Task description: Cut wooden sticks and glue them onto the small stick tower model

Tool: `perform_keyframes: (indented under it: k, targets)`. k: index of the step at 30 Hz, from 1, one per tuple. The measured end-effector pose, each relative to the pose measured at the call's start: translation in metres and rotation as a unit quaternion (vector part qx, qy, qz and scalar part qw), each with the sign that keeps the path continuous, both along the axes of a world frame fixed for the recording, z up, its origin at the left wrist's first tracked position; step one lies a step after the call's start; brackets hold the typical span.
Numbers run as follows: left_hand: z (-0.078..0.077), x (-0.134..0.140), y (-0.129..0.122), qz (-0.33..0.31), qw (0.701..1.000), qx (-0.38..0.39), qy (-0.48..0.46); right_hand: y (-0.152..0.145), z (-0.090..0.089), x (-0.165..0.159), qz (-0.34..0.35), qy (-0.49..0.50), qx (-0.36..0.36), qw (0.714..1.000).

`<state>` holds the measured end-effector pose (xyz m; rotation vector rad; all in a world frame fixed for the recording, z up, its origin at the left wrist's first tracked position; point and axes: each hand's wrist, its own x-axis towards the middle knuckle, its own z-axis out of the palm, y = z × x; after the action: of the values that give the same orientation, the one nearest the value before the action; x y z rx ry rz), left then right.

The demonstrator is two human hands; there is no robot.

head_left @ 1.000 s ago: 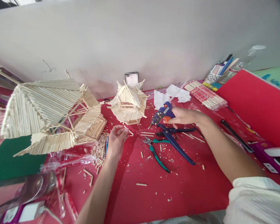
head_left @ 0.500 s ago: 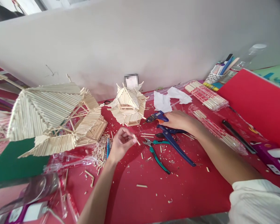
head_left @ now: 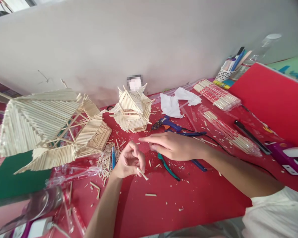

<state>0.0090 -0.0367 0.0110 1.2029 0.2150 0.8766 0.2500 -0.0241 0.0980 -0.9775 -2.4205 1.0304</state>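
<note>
Left and right hands above a red tabletop (head_left: 188,208). The short stick (head_left: 142,174), pale and apparently wooden, is held clear of the surface near the middle of the view, just beyond the left thumb. It should handle as a very light, stiff piece, dry rather than slippery; being thin, it would likely snap under a hard bend and could roll between the fingertips. The best hold is a light pinch near one end — as here — leaving the opposite end exposed. Whether the pale free end carries any coating cannot be told.

The left hand (head_left: 130,162) is turned with its thumb side toward the viewer, the fingers curled and the thumb closed against them on the stick, whose free end slants down and to the right. The right hand (head_left: 175,145) is palm down, its fingers nearly straight and pointing left, spread slightly and with nothing visibly in them; the palm itself is hidden. It lies across the view of the green-handled pliers (head_left: 169,170) and blue-handled tool (head_left: 199,165) — contact cannot be judged — with the glue gun (head_left: 167,123) just beyond.
</note>
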Motion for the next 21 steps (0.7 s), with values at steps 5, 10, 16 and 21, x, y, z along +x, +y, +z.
perform_keyframes:
  k: [5,10,16,21]
  targets:
    - [-0.005,0.001,0.001,-0.017,1.000,-0.014,-0.011,-0.004,-0.001,-0.002,0.045,0.029,-0.033,0.998]
    - [-0.005,0.000,0.002,-0.011,0.999,-0.031,0.010,0.001,0.004,0.004,0.056,0.054,-0.062,0.995]
    - [0.004,0.005,0.002,0.000,0.999,-0.031,0.025,0.002,0.000,-0.004,-0.043,0.121,-0.109,0.986]
    - [0.011,0.008,0.002,0.001,0.996,-0.047,0.076,0.003,-0.011,-0.012,-0.090,0.121,-0.140,0.979]
